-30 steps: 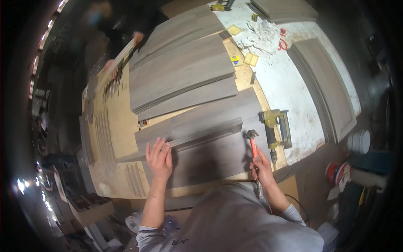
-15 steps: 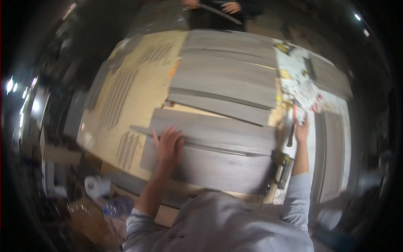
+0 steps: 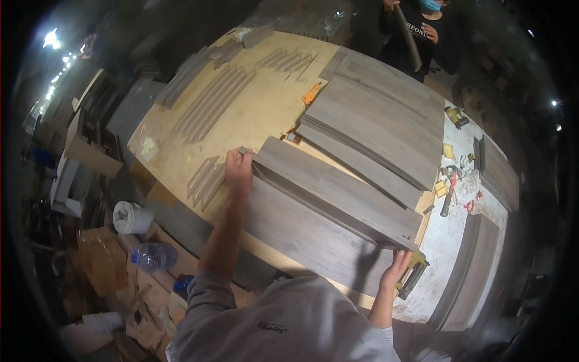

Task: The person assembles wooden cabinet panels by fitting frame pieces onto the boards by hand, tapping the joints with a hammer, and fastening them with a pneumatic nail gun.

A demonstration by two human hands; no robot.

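A long grey wooden panel [image 3: 338, 184] with a raised lengthwise edge slants across the near side of the table. My left hand [image 3: 239, 172] is closed around its left end. At the right end, my right hand [image 3: 395, 271] presses against the corner, fingers upright and partly hidden by the wood. That end casts a shadow on a flat grey board [image 3: 289, 223] underneath. Just beside my right hand lies a yellow-green nail gun [image 3: 414, 274]. A hammer [image 3: 449, 196] with a red and black handle rests farther off on the white surface.
Grey boards [image 3: 380, 102] are stacked across the table. Thin strips [image 3: 214, 105] lie at the left, with an orange tool [image 3: 312, 93] between. Another nail gun [image 3: 456, 117] and more panels [image 3: 467, 274] sit at the right. A person [image 3: 416, 36] opposite holds a strip.
My right hand has left the hammer area and come to the panel's right end. My left hand has gone from lying on the boards to gripping the panel's left end. The view has turned.
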